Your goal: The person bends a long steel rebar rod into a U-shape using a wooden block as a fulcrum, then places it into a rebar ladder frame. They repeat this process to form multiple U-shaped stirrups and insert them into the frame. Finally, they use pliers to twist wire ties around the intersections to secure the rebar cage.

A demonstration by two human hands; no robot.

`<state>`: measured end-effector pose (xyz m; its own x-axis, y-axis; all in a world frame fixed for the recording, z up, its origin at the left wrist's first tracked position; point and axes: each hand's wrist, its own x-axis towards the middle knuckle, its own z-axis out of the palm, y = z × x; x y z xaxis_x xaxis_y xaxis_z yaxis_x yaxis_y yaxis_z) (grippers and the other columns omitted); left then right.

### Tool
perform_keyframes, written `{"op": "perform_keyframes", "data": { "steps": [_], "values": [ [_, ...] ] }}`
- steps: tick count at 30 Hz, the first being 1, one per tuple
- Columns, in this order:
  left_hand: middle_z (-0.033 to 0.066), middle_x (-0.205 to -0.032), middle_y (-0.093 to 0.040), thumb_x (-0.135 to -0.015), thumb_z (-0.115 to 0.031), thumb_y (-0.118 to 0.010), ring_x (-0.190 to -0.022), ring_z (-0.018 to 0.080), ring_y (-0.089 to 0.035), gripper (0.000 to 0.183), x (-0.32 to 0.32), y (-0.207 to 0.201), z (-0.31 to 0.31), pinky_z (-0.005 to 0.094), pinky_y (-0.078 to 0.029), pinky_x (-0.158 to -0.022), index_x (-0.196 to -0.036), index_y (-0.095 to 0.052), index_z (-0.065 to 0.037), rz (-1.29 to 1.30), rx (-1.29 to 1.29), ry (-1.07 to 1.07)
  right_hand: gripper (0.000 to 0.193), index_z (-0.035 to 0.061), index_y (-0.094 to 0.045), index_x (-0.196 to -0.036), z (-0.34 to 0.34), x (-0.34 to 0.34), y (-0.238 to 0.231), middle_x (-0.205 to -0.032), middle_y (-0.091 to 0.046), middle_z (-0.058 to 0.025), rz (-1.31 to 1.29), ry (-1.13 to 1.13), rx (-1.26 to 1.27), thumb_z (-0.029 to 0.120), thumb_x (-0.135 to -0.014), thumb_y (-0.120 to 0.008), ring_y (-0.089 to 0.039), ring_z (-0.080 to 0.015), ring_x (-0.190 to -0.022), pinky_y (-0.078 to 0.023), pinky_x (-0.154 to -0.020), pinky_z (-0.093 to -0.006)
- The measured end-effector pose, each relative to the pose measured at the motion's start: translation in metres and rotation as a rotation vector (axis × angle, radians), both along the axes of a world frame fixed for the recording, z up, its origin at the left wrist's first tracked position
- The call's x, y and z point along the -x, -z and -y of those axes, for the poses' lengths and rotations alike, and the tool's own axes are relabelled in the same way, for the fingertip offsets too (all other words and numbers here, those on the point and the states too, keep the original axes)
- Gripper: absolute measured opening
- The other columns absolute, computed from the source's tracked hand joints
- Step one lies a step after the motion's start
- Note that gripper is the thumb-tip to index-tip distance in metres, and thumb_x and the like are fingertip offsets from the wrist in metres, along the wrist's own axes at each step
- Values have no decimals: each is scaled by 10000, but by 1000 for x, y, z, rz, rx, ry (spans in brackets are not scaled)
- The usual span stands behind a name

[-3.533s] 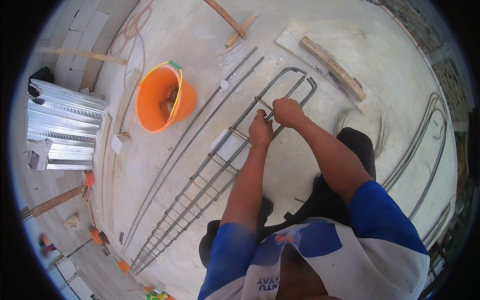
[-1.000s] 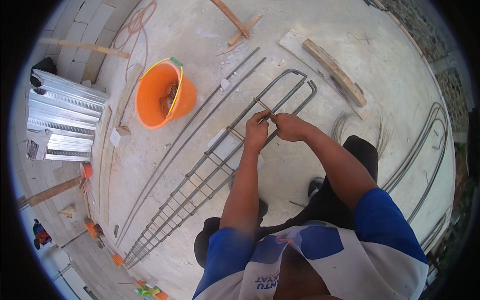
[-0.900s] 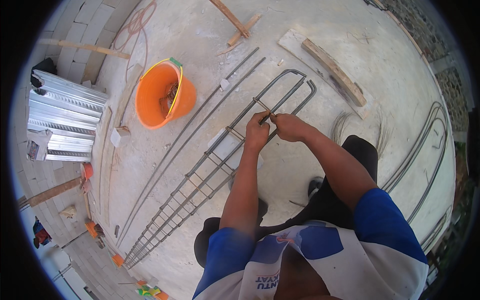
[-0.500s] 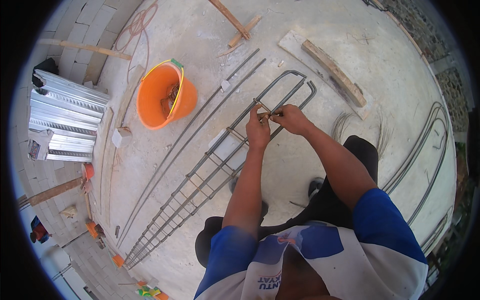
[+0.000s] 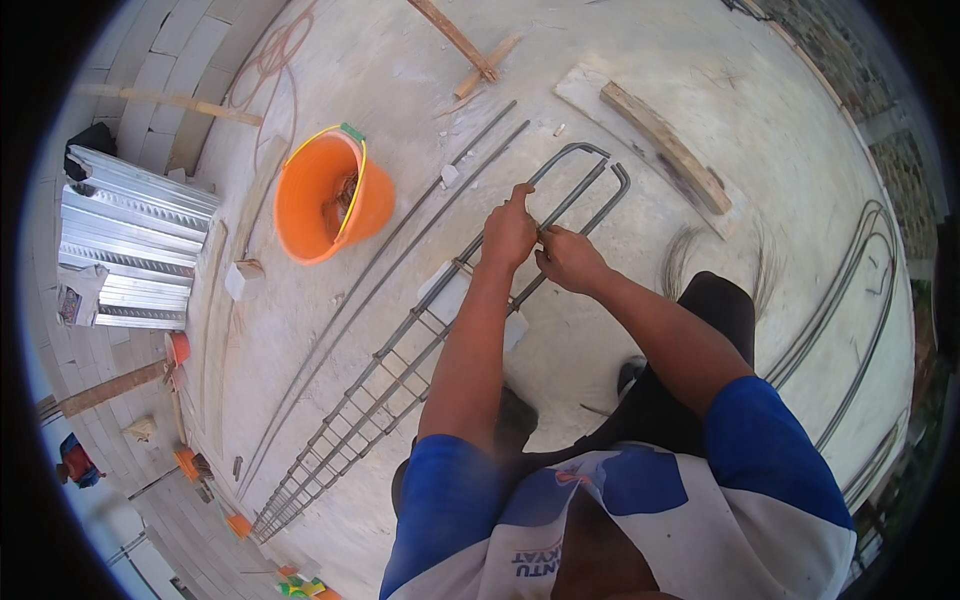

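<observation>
A long rebar cage (image 5: 575, 193) of steel bars and thin cross stirrups runs diagonally from the lower left to its hooked ends at upper middle. My left hand (image 5: 511, 232) is wrapped round its left bar near the hooked end, index finger stretched along the steel. Just right of it, my right hand (image 5: 573, 259) is closed at the middle bar, knuckles up. A small dark tip shows at its thumb side, but I cannot make out what it holds. Under the cage lies a pale block (image 5: 448, 292), partly covered by the bars and my left forearm.
An orange bucket (image 5: 290, 235) with wire inside stands at left. Two loose bars (image 5: 425, 198) lie between it and the cage. A timber (image 5: 665, 145) rests on a board beyond my right hand. Thin wire bundles (image 5: 680, 262) lie by my knee; bent bars (image 5: 845, 290) lie far right.
Both hands were pinching at a stirrup joint. My left hand has since closed round the left bar; the right has turned into a fist and dropped slightly nearer me.
</observation>
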<state>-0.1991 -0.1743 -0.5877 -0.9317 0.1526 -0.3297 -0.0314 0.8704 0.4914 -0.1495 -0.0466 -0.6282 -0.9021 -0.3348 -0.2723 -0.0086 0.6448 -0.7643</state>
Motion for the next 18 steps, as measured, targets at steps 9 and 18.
{"op": "perform_keyframes", "data": {
  "steps": [9,18],
  "values": [
    [201,-939,-667,-775,-95,-570,-922,368,-633,331,10,5,-5,423,-500,-793,-1103,-615,-75,2,-22,167,304,-48,-603,-984,-7,-1,-43,-931,-649,-215,114,-145,-71,186,-795,-554,-639,-370,-870,-517,-752,-452],
    [203,-872,-637,-831,-74,-539,-811,393,-610,132,-18,36,6,473,-473,-693,-936,-605,-29,-187,157,327,428,-2,-565,-1226,-200,-2,-182,-939,-668,-202,-219,475,141,226,-864,-565,-654,-296,-812,-510,-755,-390]
  ]
}}
